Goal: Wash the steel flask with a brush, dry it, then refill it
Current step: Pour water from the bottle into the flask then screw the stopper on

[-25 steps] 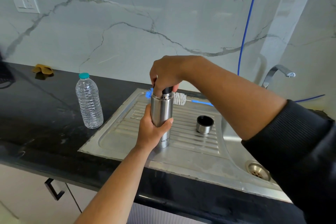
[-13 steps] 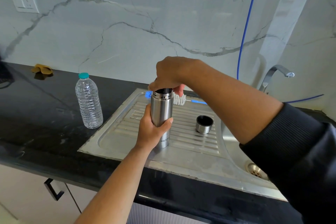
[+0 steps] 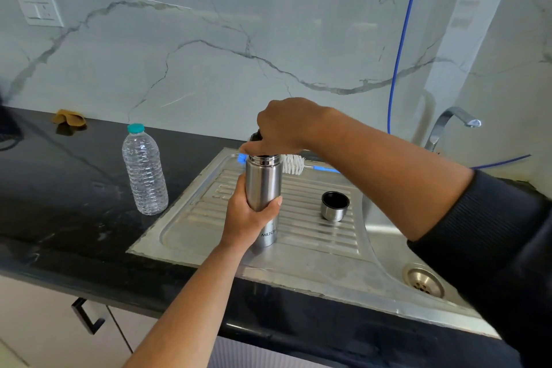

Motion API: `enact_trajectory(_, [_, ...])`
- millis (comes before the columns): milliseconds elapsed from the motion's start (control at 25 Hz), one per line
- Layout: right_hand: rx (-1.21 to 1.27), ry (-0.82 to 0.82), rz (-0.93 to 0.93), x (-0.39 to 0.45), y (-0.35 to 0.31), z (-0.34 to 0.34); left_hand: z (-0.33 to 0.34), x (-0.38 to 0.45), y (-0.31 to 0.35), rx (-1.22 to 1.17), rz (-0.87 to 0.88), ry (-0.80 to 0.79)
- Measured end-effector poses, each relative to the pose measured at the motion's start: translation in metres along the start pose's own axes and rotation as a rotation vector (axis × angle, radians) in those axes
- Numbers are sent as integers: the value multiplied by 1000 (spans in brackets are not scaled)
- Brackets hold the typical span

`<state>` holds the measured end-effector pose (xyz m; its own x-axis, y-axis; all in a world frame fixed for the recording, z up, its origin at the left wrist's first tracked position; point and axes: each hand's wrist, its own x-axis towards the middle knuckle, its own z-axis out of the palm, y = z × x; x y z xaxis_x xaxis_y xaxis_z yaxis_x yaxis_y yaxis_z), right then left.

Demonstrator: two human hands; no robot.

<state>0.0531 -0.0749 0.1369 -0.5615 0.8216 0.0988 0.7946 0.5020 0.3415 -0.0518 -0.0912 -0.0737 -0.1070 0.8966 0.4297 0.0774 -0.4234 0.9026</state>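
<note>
The steel flask (image 3: 262,185) stands upright on the ribbed draining board (image 3: 310,236). My left hand (image 3: 249,212) is wrapped around its middle. Just above the flask's mouth, my right hand (image 3: 286,125) holds a small dark stopper (image 3: 255,136), lifted clear of the rim. The flask's steel cup lid (image 3: 334,205) rests open side up on the board to the right. A bottle brush (image 3: 294,164) with white bristles and a blue handle lies behind the flask.
A clear plastic water bottle (image 3: 145,170) with a teal cap stands on the black counter (image 3: 59,188) to the left. The sink basin with its drain (image 3: 422,282) and the tap (image 3: 451,121) are at the right. A yellow cloth (image 3: 68,118) lies far back left.
My right hand twisted the stopper at the flask's mouth and has lifted it off, shifting slightly up and left. The left hand kept its hold on the flask.
</note>
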Motion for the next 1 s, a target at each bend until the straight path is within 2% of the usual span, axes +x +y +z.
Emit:
enact_trajectory(120, [-5,29,-255,2,10,7,-2,0,0,-7,-6,-12])
enact_trajectory(200, [-42,123,-343,5,12,16,0,0,0,13,0,4])
enact_trajectory(240, [-86,189,-314,6,9,20,2,-1,0,28,-1,19])
enact_trajectory(320, [-156,263,-121,9,-4,27,4,-1,2,40,-15,48])
enact_trajectory(400, [-176,184,93,16,-21,28,4,0,2,41,-31,53])
enact_trajectory(480, [-144,77,159,22,-29,22,2,2,1,45,-37,39])
enact_trajectory(640, [-48,-142,-44,17,-11,0,-1,2,0,40,-35,11])
enact_trajectory(680, [-84,-117,-139,16,-1,-1,-1,3,0,37,-36,10])
enact_trajectory(760, [-171,32,-372,17,15,7,-2,3,-1,37,-26,3])
enact_trajectory(840, [-206,162,-511,20,24,19,-2,3,-1,44,-16,-1])
enact_trajectory(920, [-254,274,-494,21,24,27,0,2,0,56,-14,10])
enact_trajectory(1000, [-282,338,-362,18,14,29,2,1,0,57,-26,38])
